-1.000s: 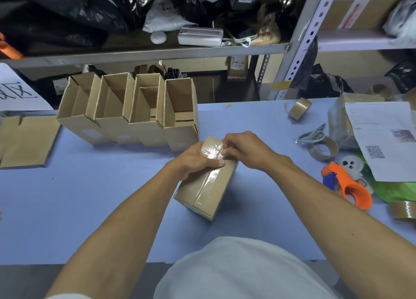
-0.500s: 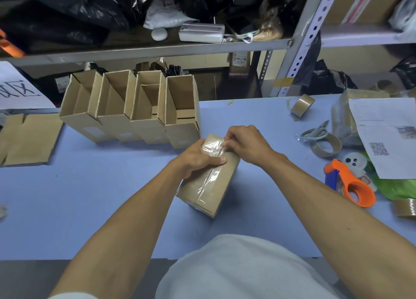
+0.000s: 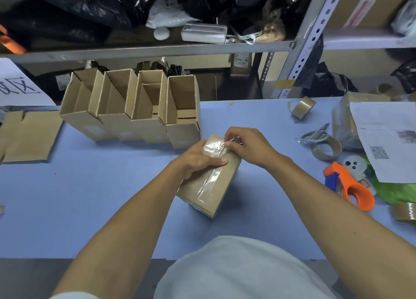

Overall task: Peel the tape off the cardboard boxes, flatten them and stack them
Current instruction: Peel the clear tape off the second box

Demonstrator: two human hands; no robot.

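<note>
My right grip (image 3: 244, 146) pinches the lifted end of the tape (image 3: 213, 148) at the box's (image 3: 209, 186) far end, my left (image 3: 198, 159) clamps that box mid-desk (image 3: 112, 208), so I should pull low and steady toward me along the seam, lest the film tear.

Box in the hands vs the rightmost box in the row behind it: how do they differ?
The held box lies on its side, closed, with clear tape along its seam; the rightmost row box has its end open and shows no tape. The left hand grips the held box while the right hand pinches the tape end; nothing touches the row box. Both are plain brown cardboard of similar shape, on the blue table.
</note>
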